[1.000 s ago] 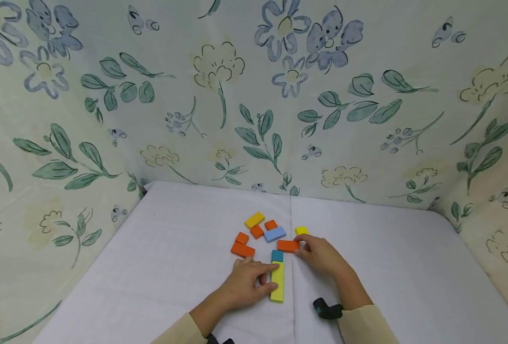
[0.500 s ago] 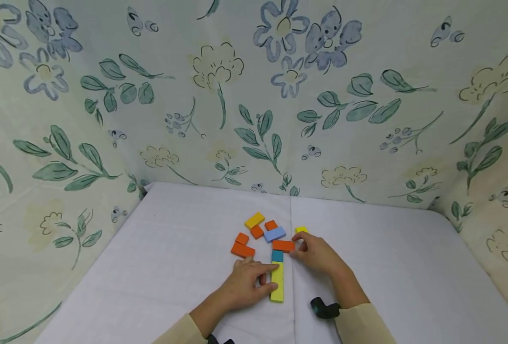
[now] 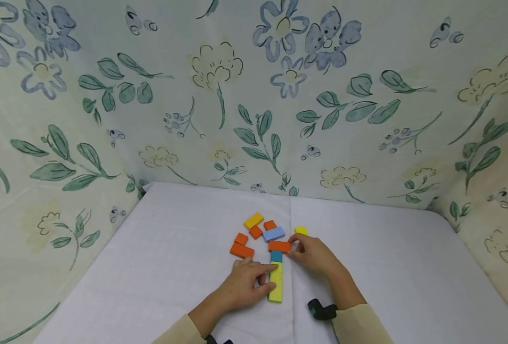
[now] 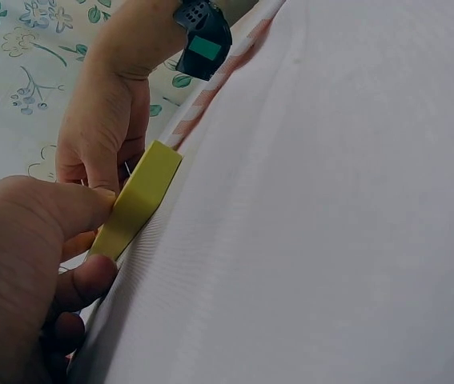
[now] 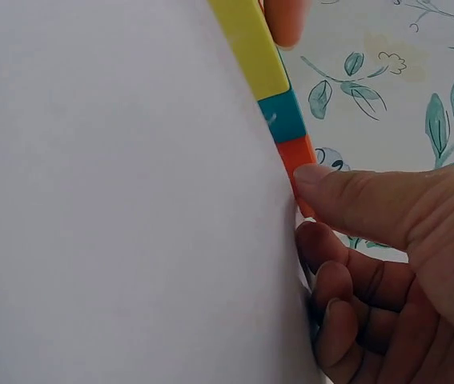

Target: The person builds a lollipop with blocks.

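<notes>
One small yellow block (image 3: 301,231) is being partly hidden behind the right hand (image 3: 316,255), and the right end of the orange bar (image 3: 279,246) is being overlapped by that hand's fingertips. In the right wrist view the yellow bar (image 3: 275,286) is being cut off by the top edge, while in the left wrist view the teal block (image 3: 276,256) is being hidden from sight. On the table (image 3: 185,239), the yellow bar is lying with its long axis running near to far, the teal block touching its far end; the orange bar is being held crosswise beyond the teal block, its long axis running left to right. Its right end is being pinched between right thumb and index finger. The left hand (image 3: 246,285) is being rested beside the yellow bar, index finger and thumb being pressed, spread apart, along its left side.
</notes>
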`<control>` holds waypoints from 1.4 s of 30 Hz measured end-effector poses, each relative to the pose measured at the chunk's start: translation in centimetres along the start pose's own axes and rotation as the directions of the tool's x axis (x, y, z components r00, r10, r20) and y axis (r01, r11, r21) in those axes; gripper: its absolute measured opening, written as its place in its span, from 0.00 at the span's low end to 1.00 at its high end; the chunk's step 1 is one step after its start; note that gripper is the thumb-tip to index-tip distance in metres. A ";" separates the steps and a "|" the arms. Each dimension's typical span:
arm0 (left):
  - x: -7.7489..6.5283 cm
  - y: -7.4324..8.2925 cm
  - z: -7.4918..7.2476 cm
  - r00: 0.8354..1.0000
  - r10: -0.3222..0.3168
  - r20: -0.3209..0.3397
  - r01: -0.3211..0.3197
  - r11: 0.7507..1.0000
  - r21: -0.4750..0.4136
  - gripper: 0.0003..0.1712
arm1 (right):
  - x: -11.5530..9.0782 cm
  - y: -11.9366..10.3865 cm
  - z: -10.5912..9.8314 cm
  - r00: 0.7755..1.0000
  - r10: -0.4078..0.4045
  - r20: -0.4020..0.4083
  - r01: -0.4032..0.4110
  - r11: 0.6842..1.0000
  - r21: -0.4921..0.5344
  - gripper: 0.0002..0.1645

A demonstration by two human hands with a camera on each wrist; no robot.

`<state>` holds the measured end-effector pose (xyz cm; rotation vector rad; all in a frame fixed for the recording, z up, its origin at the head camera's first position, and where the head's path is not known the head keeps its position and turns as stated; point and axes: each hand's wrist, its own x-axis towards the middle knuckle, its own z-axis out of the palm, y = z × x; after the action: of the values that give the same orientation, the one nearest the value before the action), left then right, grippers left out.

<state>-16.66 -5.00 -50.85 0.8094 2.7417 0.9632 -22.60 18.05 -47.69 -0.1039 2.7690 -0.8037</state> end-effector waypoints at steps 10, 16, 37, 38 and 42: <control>-0.1 -0.1 0.0 1.000 -0.003 0.000 0.003 1.000 -0.009 0.26 | -0.1 -0.2 0.2 1.000 -0.015 -0.022 0.015 1.000 0.010 0.17; -0.1 -0.1 0.1 1.000 -0.003 0.002 0.003 1.000 -0.017 0.26 | -0.2 -0.3 0.3 0.999 -0.029 -0.024 0.029 1.000 -0.008 0.16; 0.0 -0.2 0.0 1.000 0.014 -0.001 -0.014 1.000 -0.013 0.26 | -0.1 -0.2 0.2 1.000 -0.014 -0.002 0.014 1.000 -0.007 0.17; 0.0 -0.2 0.0 1.000 0.014 0.001 -0.014 1.000 -0.016 0.26 | -0.1 -0.2 0.1 1.000 -0.014 -0.001 0.014 1.000 -0.005 0.17; 0.0 -0.2 -0.1 1.000 0.011 0.007 -0.011 1.000 -0.029 0.26 | -0.1 -0.1 0.2 1.000 -0.014 0.001 0.014 1.000 -0.005 0.17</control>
<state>-16.76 -5.16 -50.92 0.8227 2.7138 0.9971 -22.43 17.89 -47.76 -0.1245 2.7719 -0.8001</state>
